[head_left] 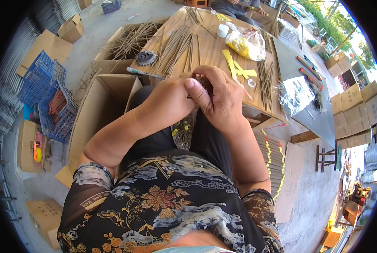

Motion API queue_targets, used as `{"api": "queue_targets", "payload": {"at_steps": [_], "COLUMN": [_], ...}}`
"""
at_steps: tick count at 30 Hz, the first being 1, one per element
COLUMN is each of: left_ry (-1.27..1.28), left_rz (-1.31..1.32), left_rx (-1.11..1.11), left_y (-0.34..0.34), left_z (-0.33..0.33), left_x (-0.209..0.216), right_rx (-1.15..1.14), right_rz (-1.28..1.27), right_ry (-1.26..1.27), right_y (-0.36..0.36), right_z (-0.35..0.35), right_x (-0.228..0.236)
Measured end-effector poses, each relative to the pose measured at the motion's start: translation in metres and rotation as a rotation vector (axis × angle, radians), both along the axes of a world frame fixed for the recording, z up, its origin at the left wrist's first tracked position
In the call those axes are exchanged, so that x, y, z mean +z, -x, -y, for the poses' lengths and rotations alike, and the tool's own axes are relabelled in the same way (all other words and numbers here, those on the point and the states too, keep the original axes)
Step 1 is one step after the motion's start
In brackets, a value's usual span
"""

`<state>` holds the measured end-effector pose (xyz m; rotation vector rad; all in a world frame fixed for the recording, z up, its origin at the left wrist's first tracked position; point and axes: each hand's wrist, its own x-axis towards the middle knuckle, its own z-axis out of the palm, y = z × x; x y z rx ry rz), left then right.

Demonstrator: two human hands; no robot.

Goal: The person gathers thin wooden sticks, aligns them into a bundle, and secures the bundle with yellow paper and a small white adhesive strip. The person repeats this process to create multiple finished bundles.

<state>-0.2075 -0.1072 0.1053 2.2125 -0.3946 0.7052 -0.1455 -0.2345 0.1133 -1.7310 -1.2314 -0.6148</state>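
Note:
My left hand [167, 101] and my right hand [220, 99] meet over my lap at the near edge of a wooden table [209, 50]. Both are closed around a small dark coiled bundle [203, 82] of thin sticks, of which only the top shows between the fingers. My right thumb lies across the front of it. Loose brown sticks [178, 46] lie spread on the table just beyond my hands. Yellow paper strips [235, 65] lie to the right of my hands, next to a small roll of clear tape [251, 82].
A finished dark coil [146, 57] rests at the table's left edge. A bag of yellow pieces [246, 42] and a white roll [223, 30] sit farther back. Open cardboard boxes [97, 105] stand at my left, blue crates [49, 92] beyond them. Another person sits across the table.

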Motion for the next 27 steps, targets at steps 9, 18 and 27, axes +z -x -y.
{"api": "queue_targets", "payload": {"at_steps": [9,18,27], "left_ry": [0.307,0.766,0.833], "left_rz": [-0.68,-0.954,-1.003], "left_rx": [-0.168,-0.37,-0.392], "left_y": [0.018,0.028,0.033], "left_z": [-0.001,-0.013,-0.011], "left_x": [-0.006,-0.026,-0.038], "right_rx": [0.045,0.193,0.413], "right_rz": [-0.381,-0.688,-1.0], "right_ry": [0.02,-0.067,-0.076], "right_y": [0.009,0.009,0.014], "right_z": [0.007,0.0,0.012], "right_x": [-0.034,-0.064,-0.071]}}
